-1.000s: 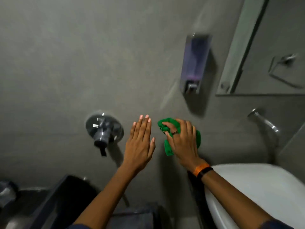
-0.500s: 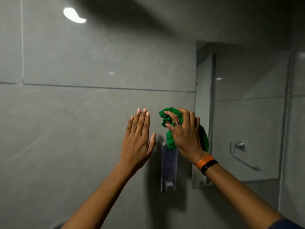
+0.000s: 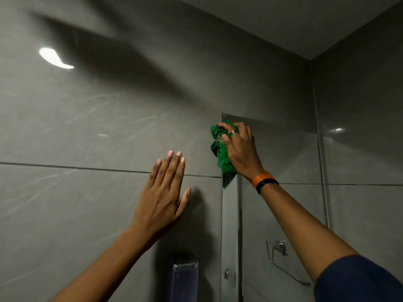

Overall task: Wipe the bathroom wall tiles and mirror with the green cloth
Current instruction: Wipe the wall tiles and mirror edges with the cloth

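Observation:
My right hand (image 3: pixel 241 149) grips the bunched green cloth (image 3: pixel 221 156) and presses it against the upper left corner of the mirror (image 3: pixel 281 203). The cloth hangs down below my palm, over the mirror's left edge. My left hand (image 3: pixel 163 192) rests flat on the grey wall tiles (image 3: pixel 87 127) to the left of the mirror, fingers spread and pointing up, holding nothing. An orange and a black band sit on my right wrist.
A soap dispenser (image 3: pixel 184 280) is fixed to the wall low down, just left of the mirror. The mirror reflects a chrome towel ring (image 3: pixel 280 249). A side wall (image 3: pixel 370 127) meets the tiled wall at the right corner, with the ceiling above.
My view has tilted up from the tap and basin to the upper wall. My right hand has carried the cloth up and right onto the mirror's top corner. My left hand stays flat on the tiles.

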The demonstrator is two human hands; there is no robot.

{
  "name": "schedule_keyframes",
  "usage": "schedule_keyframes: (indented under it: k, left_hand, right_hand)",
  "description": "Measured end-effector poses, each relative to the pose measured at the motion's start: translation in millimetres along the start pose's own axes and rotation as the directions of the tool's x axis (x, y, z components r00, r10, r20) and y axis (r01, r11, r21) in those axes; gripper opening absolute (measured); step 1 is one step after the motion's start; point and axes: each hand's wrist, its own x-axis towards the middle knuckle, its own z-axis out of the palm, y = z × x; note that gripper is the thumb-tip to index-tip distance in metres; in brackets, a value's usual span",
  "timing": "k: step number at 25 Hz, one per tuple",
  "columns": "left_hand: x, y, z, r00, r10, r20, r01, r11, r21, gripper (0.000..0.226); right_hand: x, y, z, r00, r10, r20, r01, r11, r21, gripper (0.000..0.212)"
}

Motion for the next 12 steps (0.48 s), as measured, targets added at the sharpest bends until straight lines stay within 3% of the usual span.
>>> schedule_keyframes:
  k: [4,7,9,12]
  left_hand:
    - [16,5,15,0.999,0.033,0.002,-0.033,0.999,0.039,0.072]
    - [32,8,30,0.999,0.046,0.012,-0.047,0.997,0.060,0.073]
    - [41,10,41,0.999,0.028,0.019,-0.029,0.998,0.062,0.074]
    - [47,18,55,0.999,0.030,0.025,-0.031,0.998,0.056,0.075]
  right_hand:
    - [13,23,28,0.997,0.039,-0.064,-0.044,0.996,-0.072,0.045]
    - [14,31,52,0.997,0.057,-0.059,-0.066,0.984,-0.168,0.068]
    - [13,38,62,0.996,-0.004,-0.089,-0.014,0.978,-0.210,0.078]
    - [20,47,68,0.986,-0.070,-0.150,0.035,0.973,-0.228,0.075]
